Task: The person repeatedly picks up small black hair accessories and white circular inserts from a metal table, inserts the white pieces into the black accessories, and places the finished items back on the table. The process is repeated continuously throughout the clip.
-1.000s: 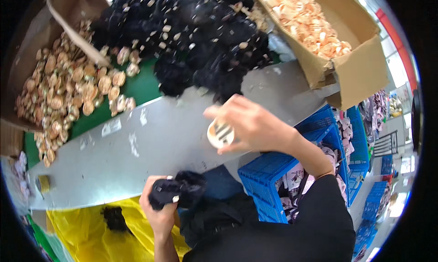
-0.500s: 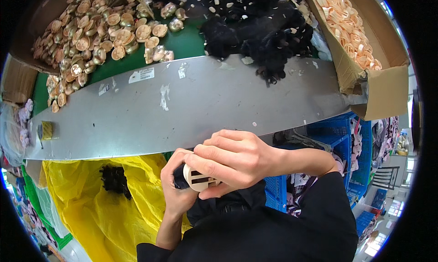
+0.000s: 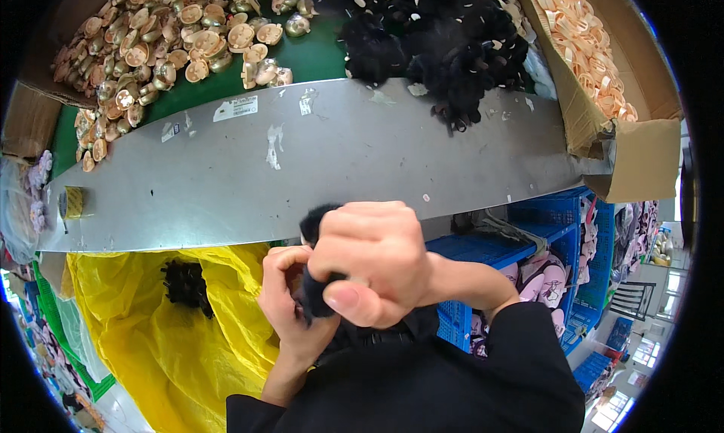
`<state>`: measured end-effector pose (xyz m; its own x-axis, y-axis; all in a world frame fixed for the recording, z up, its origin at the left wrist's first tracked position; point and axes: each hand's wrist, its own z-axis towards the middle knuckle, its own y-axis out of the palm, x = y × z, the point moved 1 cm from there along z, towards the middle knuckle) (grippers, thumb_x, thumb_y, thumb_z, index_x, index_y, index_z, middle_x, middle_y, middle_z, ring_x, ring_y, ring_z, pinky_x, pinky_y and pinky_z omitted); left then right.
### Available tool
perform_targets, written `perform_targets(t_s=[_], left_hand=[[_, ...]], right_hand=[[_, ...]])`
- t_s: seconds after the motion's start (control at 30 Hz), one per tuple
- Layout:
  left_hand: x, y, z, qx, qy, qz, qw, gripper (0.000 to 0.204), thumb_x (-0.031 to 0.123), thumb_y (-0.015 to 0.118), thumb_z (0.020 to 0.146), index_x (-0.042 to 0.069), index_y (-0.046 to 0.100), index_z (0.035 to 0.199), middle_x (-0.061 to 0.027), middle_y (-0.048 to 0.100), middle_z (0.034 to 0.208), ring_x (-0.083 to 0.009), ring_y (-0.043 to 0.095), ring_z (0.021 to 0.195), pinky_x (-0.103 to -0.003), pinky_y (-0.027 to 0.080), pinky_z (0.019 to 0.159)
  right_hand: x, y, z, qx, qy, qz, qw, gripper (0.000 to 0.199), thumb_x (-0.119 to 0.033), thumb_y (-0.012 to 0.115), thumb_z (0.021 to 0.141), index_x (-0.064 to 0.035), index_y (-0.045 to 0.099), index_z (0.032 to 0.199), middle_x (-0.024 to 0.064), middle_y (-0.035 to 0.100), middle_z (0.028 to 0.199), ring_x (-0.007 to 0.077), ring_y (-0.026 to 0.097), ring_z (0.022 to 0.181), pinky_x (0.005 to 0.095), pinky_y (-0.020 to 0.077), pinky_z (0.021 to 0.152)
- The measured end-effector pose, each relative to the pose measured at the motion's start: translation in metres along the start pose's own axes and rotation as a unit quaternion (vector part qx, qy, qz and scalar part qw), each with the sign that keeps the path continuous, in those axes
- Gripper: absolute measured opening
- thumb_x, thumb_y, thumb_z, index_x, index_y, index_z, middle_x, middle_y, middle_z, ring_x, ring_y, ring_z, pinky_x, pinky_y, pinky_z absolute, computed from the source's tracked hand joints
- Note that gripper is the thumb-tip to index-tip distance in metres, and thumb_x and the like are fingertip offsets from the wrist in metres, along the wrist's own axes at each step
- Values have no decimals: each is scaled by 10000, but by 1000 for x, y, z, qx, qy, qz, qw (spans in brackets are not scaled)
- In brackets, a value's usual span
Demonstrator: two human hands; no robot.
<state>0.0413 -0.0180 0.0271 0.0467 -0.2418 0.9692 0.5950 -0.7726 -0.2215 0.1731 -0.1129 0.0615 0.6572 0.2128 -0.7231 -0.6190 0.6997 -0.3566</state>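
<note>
A black fuzzy piece (image 3: 320, 218) is gripped between both hands, in front of the table edge. Part of it sticks up above the knuckles, and more shows between the palms. My left hand (image 3: 290, 297) is closed round its left side. From the right, my right hand (image 3: 377, 256) has its fingers curled over the piece, with the thumb lying across below. Most of the piece is hidden by the fingers, including any hard part inside it.
A grey metal table (image 3: 362, 158) spans ahead. On its green far surface lie gold-and-beige plastic shells (image 3: 204, 45) and black fuzzy pieces (image 3: 452, 64). A cardboard box (image 3: 645, 158) holds peach plastic parts. Below are a yellow bag (image 3: 151, 358) and blue crates (image 3: 558, 229).
My right hand has rolled over the piece and its fingers have curled in. The beige slotted end seen before is now covered, while black fuzz shows above and between my hands.
</note>
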Motion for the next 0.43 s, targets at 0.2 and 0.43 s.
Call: perform_targets(t_s=[0.2,0.43], left_hand=[[-13,-7,2,27,48,76,996,277,129,780,785,38,601,976,-76,644,916,-172,616,798,-300,504,743],[-22,-10,0,-31,74,35,996,372,356,708,907,24,640,1060,-100,646,899,-226,631,760,-295,490,697]], right_hand=[[11,36,16,80,-64,74,992,351,-235,508,892,-72,446,587,61,342,593,246,360,442,351,308,426],[20,37,-3,82,73,281,953,409,-198,417,989,-81,548,619,66,500,585,161,468,471,332,371,452]])
